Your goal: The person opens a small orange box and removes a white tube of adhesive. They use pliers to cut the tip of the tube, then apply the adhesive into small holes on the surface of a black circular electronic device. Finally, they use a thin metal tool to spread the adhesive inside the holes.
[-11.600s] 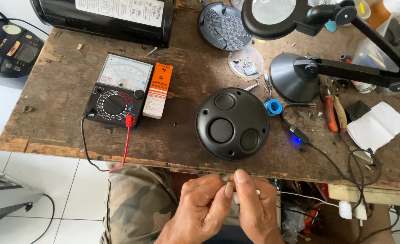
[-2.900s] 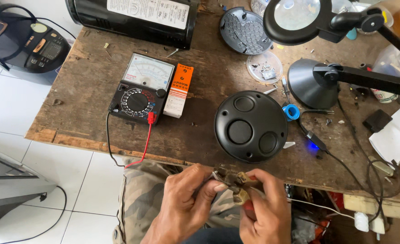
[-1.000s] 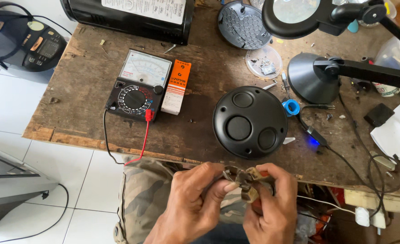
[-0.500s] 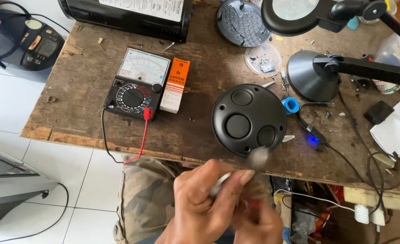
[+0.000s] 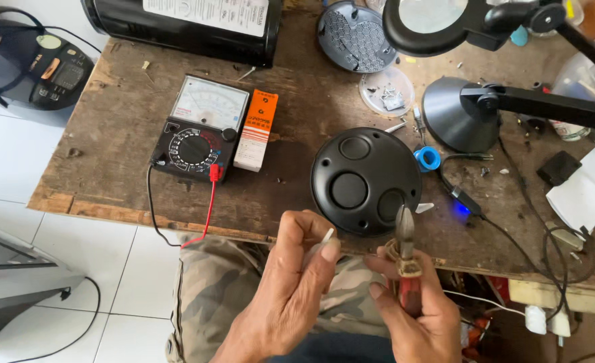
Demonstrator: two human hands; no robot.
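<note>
Pliers point(image 5: 405, 250), red-handled, tips up, in right hand point(image 5: 415, 306)'s closed grip; left hand point(image 5: 290, 282) pinching white wire point(image 5: 327, 235).

Single head-worn view, steeply downward and close over the workbench point(image 5: 109, 141) edge, hands lowest in frame.

Two bare hands seen from above: left hand point(image 5: 290, 282), right hand point(image 5: 411, 302). No gloves, rings or watch worn. Forearms left uncovered, no sleeves shown. Camouflage-patterned trousers point(image 5: 220, 296) worn, mottled green, brown, tan. Dark blue garment glimpsed between forearms.
</note>
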